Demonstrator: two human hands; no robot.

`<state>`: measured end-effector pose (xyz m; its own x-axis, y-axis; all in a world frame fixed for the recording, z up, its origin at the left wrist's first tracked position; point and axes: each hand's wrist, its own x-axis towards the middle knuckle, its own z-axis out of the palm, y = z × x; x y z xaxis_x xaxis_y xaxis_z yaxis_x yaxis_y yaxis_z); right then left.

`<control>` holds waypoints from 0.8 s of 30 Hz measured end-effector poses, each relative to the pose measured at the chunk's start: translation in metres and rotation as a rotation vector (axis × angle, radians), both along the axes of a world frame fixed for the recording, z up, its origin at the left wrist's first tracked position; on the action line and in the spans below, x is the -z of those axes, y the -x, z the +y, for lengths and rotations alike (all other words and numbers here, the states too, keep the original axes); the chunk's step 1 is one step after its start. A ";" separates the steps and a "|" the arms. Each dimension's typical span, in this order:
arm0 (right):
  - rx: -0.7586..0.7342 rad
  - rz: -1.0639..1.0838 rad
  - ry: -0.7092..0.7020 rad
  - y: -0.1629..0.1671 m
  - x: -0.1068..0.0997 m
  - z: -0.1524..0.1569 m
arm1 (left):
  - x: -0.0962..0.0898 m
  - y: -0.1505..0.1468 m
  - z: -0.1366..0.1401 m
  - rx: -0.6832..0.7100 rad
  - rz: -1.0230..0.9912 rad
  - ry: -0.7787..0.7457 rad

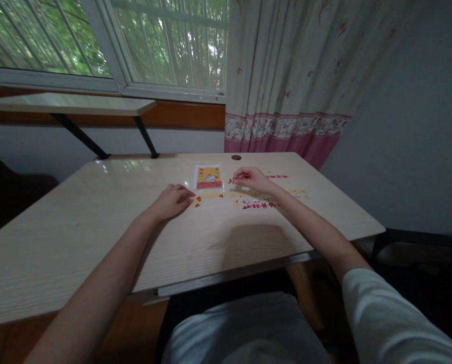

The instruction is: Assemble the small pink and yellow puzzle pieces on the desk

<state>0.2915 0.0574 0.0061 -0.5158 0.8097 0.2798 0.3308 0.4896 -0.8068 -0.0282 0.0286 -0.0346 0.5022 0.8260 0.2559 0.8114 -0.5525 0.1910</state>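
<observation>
My right hand (250, 177) is raised over the desk, fingertips pinched on a small jigsaw puzzle piece (231, 181) with yellow and red on it. My left hand (172, 200) rests on the desk, fingers loosely extended, its fingertips at the corner of a joined strip of yellow puzzle pieces (209, 195) with red patches. Behind that strip lies a picture card (209, 178) showing a white animal on yellow and red. Loose puzzle pieces (259, 201), yellow, white and red, are spread below my right hand; some are hidden by the forearm.
More red pieces (281, 176) lie beyond my right wrist. The wooden desk (97, 227) has a cable hole (236, 157) at the back and a raised shelf (70, 103) on black legs at back left. A curtain (286, 91) hangs behind, beside the window.
</observation>
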 end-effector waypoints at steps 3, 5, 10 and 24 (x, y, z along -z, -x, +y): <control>0.017 -0.076 0.014 0.011 0.011 -0.004 | 0.000 -0.001 0.000 0.004 -0.008 0.009; 0.023 -0.123 0.053 0.020 0.019 -0.007 | 0.001 -0.001 0.000 0.002 -0.015 0.012; 0.013 -0.215 0.080 0.038 0.028 -0.015 | -0.002 -0.003 -0.002 0.005 -0.020 0.015; 0.087 -0.498 -0.360 0.036 0.039 -0.007 | -0.001 -0.003 -0.002 -0.004 -0.013 0.007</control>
<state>0.2555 0.0504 -0.0334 -0.5912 0.7542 0.2856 0.6760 0.6566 -0.3346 -0.0251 0.0263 -0.0333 0.4958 0.8296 0.2569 0.8109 -0.5481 0.2051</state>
